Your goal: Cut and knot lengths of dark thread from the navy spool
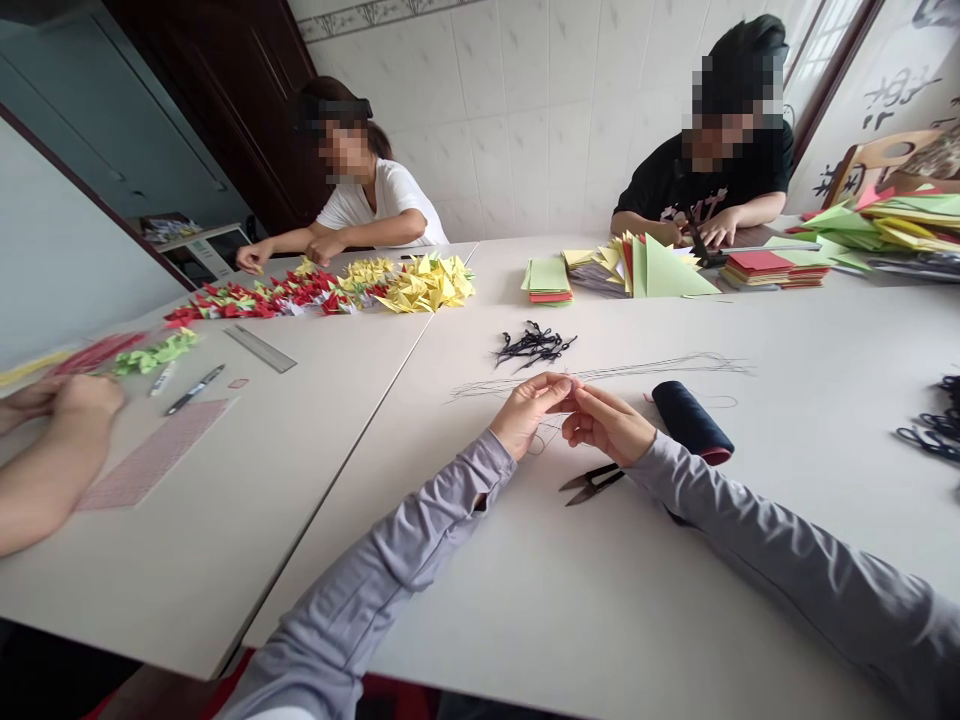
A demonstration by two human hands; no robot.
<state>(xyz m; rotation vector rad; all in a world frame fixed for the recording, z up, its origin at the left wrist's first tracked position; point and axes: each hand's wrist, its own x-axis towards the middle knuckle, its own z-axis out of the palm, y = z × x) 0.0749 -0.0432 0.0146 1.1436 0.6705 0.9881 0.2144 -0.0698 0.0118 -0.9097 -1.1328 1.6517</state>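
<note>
1. While two white tables (187, 560) meet in a long seam, the person's grey sleeves (360, 560) reach across the right-hand table (525, 610) from the bottom of the view.
2. Across the tables sit two co-workers, one in a white T-shirt (386, 200) and one in a black T-shirt (754, 175). A third co-worker's bare forearms (52, 470) enter from the left edge.
3. Stacks of red, yellow and green origami paper (772, 268) stand on the far side of the table, near the co-worker in black.
4. Rows of folded red and yellow paper cranes (322, 290) run along the left table, in front of the co-worker in white.
5. The person's left hand (529, 412) and right hand (607, 423) hover just above the right table, close together at its middle. Their fingertips (566, 385) meet in a tight pinch on a thin dark thread (600, 375), while the remaining fingers curl loosely.
6. A navy thread spool (691, 422) lies on its side, just beyond the right hand.
7. Black thread snips (592, 482) lie on the table just below the right hand, partly under the right wrist.
8. A small tangle of black loops (534, 345) lies beyond the hands, too small to identify.
</note>
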